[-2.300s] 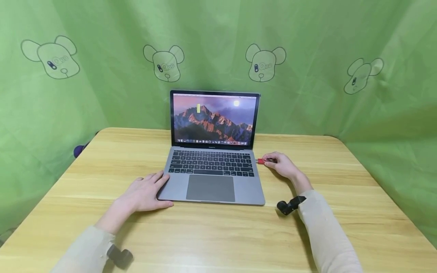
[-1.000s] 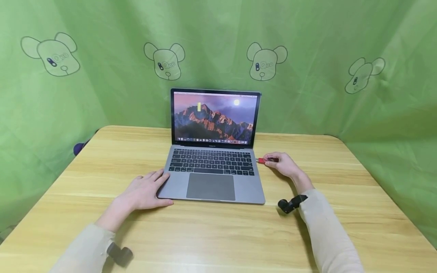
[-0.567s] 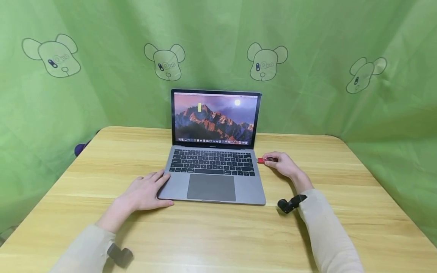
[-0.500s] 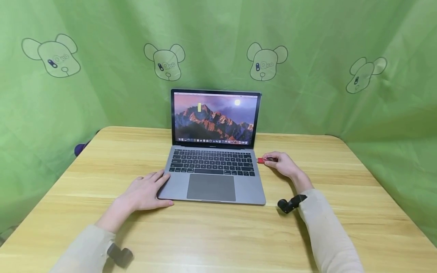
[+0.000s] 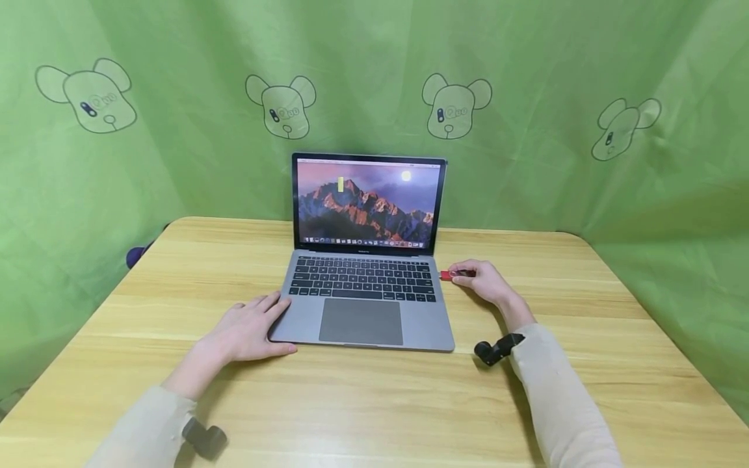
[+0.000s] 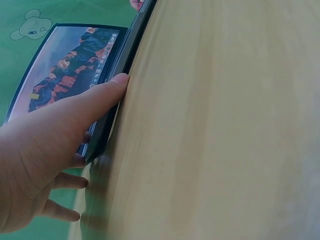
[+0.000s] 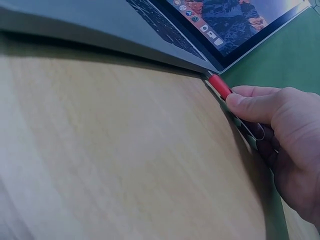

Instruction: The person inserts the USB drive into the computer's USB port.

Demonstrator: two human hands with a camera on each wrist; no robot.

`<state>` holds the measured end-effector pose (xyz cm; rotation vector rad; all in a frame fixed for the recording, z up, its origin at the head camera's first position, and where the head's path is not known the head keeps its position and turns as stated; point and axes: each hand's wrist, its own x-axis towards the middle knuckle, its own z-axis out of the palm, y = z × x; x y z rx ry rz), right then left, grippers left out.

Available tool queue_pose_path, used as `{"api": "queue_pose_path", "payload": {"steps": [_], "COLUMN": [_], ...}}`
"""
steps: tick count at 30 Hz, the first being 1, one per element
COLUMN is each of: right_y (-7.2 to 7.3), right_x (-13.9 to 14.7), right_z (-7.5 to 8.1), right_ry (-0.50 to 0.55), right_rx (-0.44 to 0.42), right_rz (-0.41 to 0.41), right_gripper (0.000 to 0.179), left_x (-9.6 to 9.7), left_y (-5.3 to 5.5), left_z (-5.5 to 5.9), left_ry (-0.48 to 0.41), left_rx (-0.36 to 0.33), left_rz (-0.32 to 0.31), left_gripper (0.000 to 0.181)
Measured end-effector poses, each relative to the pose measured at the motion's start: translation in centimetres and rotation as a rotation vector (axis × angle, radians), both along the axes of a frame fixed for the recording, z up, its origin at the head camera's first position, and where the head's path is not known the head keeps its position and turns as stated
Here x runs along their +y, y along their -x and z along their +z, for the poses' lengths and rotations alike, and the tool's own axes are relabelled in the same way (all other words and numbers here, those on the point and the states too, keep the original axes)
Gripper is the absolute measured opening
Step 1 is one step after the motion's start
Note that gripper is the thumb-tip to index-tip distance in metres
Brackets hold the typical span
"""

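An open grey laptop stands on the wooden table, its screen lit with a mountain picture. My left hand rests at its front left corner. The thumb lies along the front edge and the other fingers spread by the left side. At the laptop's right edge my right hand pinches a red USB flash drive between thumb and index finger. The drive's metal end points into the laptop's side, with a sliver of metal showing between. How deep it sits cannot be told. A metal loop shows below the fingers.
The wooden table has rounded far corners. Green cloth printed with mouse heads hangs behind and at both sides. A purple thing shows past the table's left edge. Small black cameras sit on both wrists.
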<state>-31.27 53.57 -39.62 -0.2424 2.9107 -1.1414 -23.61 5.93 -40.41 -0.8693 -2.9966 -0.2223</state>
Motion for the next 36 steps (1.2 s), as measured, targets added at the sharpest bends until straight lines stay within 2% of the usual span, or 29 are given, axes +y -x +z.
{"api": "queue_pose_path", "payload": {"steps": [19,36], "right_y": [-0.27,0.03], "right_x": [-0.56,-0.41], "right_z": [0.13,-0.11], "right_ry": [0.04,0.041], "right_rx": [0.016,0.002], "right_rz": [-0.009,-0.02], "right_gripper": [0.029,0.03], "left_x": [0.04,0.02], "left_y": [-0.19,0.1], "left_z": [0.21,0.13], "left_ry": [-0.013,-0.015], "left_rx": [-0.007,-0.014], "left_rz": [-0.007,-0.01], "left_gripper": [0.095,0.096]}}
